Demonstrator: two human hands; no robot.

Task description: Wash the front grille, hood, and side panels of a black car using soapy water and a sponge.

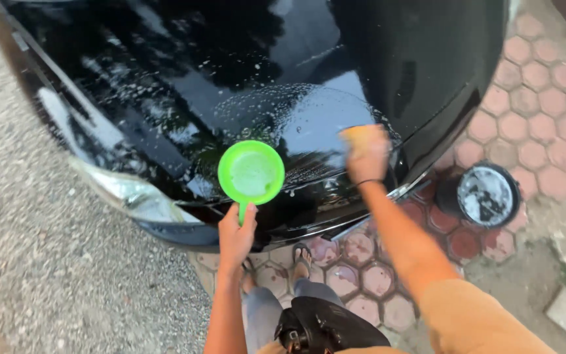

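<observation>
Here left hand (236, 231) grips green scoop (251, 173) handle; bowl above grip.

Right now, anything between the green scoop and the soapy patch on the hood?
Nothing visible. The left hand holds the green scoop by its handle over the wet black hood. The soapy patch lies just beyond it, unobstructed. The right hand presses a sponge at the patch's right edge, off to the side.

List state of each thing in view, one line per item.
Left hand: closed on the green dipper's handle.
Green dipper: held over the hood, bowl facing up, soapy water inside.
Right hand: pressed on the yellow sponge.
Black car hood: wet, streaked with suds.
Black bucket: upright on the pavers, foamy water inside.
</observation>
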